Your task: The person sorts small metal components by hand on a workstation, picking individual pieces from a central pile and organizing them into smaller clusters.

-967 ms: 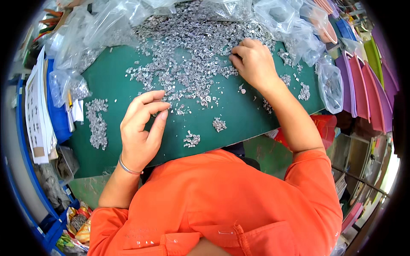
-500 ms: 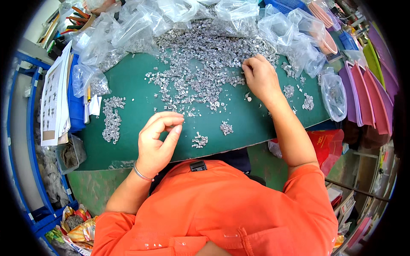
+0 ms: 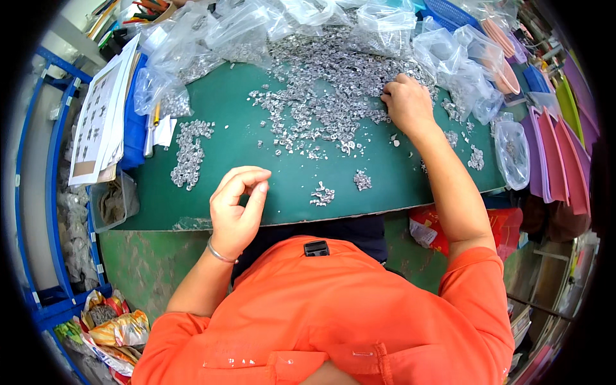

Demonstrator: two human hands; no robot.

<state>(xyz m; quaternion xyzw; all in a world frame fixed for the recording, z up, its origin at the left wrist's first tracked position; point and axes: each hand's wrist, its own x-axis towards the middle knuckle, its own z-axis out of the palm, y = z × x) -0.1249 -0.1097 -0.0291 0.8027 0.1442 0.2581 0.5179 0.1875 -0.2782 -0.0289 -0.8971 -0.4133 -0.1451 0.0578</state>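
Observation:
Small clear plastic pieces [image 3: 321, 106] lie in a broad heap across the green tabletop [image 3: 250, 144]. My right hand [image 3: 410, 106] reaches to the heap's right side, fingers bent down and closed among the pieces; its fingertips are hidden. Over the near left part of the table hovers my left hand [image 3: 236, 208], a metal bangle on its wrist. Its thumb and forefinger come together in a pinch, and whatever may be between them is too small to see. Two little piles, one of angular pieces [image 3: 322, 194] and one rounder cluster [image 3: 362, 180], sit to its right.
A longer group of clear pieces [image 3: 189, 154] lies at the left. Filled plastic bags [image 3: 237, 32] line the far edge. Printed sheets [image 3: 102, 119] lean by a blue bin [image 3: 136, 122]. At the right are a clear bag [image 3: 512, 154] and pink and purple trays [image 3: 552, 154].
The whole view has shifted, so the table appears further right and up. Against the table, my left hand has drawn back toward me and left. My right hand stays at the heap.

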